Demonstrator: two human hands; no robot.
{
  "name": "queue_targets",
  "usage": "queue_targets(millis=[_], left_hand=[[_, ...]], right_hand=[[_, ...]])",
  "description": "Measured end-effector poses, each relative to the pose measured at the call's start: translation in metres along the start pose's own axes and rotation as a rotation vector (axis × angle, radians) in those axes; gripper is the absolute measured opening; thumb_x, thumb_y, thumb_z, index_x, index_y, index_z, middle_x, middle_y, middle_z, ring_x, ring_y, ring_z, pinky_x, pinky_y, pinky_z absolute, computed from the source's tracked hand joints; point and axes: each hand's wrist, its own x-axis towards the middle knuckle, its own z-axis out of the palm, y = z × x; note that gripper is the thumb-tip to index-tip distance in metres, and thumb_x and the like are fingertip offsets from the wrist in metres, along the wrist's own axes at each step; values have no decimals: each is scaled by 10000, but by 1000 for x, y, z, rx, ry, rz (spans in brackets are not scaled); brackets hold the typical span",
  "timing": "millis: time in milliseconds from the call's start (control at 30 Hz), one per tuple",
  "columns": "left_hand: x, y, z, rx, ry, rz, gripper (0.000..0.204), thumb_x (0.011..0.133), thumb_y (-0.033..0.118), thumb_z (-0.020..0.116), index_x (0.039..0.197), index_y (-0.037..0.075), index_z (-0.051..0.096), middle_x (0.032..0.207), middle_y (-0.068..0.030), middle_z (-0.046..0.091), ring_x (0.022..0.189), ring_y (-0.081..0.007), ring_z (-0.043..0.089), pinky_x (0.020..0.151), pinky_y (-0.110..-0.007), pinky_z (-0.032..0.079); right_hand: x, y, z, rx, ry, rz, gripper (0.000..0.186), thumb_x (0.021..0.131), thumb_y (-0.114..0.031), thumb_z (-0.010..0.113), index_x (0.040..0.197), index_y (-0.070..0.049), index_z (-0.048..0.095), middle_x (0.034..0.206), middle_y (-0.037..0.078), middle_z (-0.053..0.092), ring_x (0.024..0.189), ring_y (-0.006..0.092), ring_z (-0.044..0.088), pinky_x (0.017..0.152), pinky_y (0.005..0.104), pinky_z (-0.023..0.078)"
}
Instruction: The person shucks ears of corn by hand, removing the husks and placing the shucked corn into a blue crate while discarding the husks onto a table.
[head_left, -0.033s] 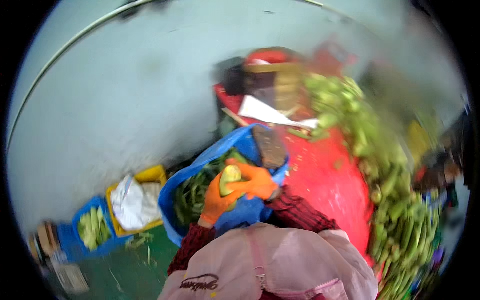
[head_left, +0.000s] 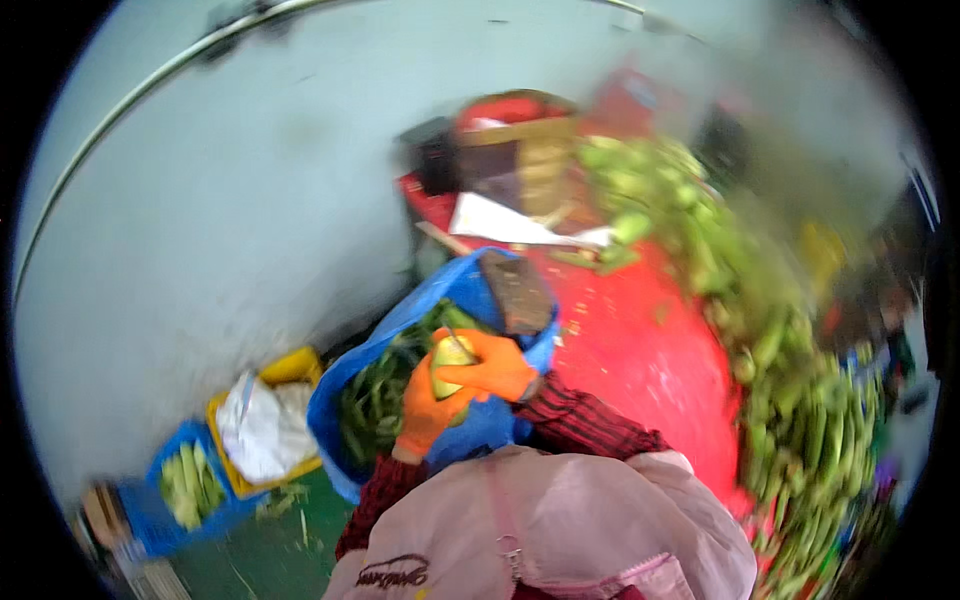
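Orange-gloved, my left hand (head_left: 428,412) cups a pale green vegetable (head_left: 450,362) from beneath while my right hand (head_left: 492,366) clamps over its top, forearms in plaid sleeves angled inward over the blue bag (head_left: 420,300) of green trimmings. I judge it mid-peel; next calls for a steady turn of the piece. At two o'clock, heaped greens (head_left: 800,400) line the red table (head_left: 640,350).

We see matt orange rubbery gloves (head_left: 470,385), a glossy blue plastic bag (head_left: 420,310), a smooth red plastic sheet (head_left: 640,350), and a rough wooden block (head_left: 517,291).
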Motion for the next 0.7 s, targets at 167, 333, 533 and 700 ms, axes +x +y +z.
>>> queue_targets(millis=[167,333,533,700], left_hand=[[13,-17,17,-35,-416,137,596,884,155,685,1420,-18,487,1401,-136,554,1169,-234,598,1014,-361,463],[23,-48,38,-334,-474,-271,444,955,147,649,1361,-17,574,1053,30,634,862,-42,537,772,-193,449],[25,-76,71,-322,-613,-326,404,976,116,638,1350,-25,581,918,76,555,747,-9,438,650,-164,375],[27,-72,84,-313,-652,-348,399,972,114,645,1345,-20,589,941,65,572,772,-17,476,684,-168,411]], right_hand=[[-71,32,-58,316,121,101,457,861,-282,756,1281,-125,669,888,-19,677,525,36,496,473,214,406],[-226,86,-91,154,542,422,475,813,-315,778,1235,-115,689,858,31,705,527,60,545,449,246,432],[-369,157,-60,-79,670,1038,534,788,-399,774,1152,-15,702,878,98,730,523,141,626,477,292,511],[-354,167,-53,442,1212,557,402,907,-340,635,1128,-12,705,939,134,751,471,132,571,432,273,461]])
